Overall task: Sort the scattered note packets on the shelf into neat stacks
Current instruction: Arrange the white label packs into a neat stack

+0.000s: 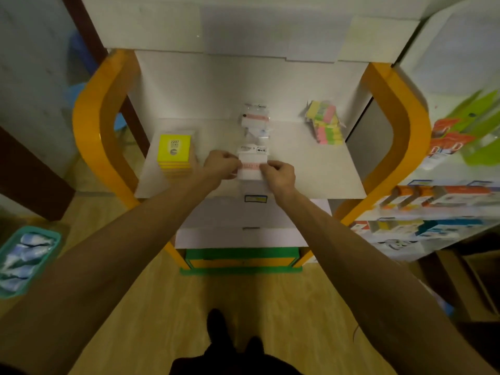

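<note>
On the white shelf [311, 171], a white note packet with a pink band [251, 165] lies near the front middle. My left hand [220, 165] pinches its left edge and my right hand [278, 174] pinches its right edge. Behind it, more clear-wrapped white and pink packets [255, 120] lie in a loose row toward the back. A stack of yellow packets [175, 152] stands at the left. A leaning heap of yellow, pink and green packets [324, 121] sits at the back right.
Orange curved frames [89, 125] flank the shelf on both sides. A second rack with boxed goods [438, 201] stands to the right. A teal basket [24, 261] with blue-white packs sits on the floor at the left. Lower white shelves [243, 220] are below.
</note>
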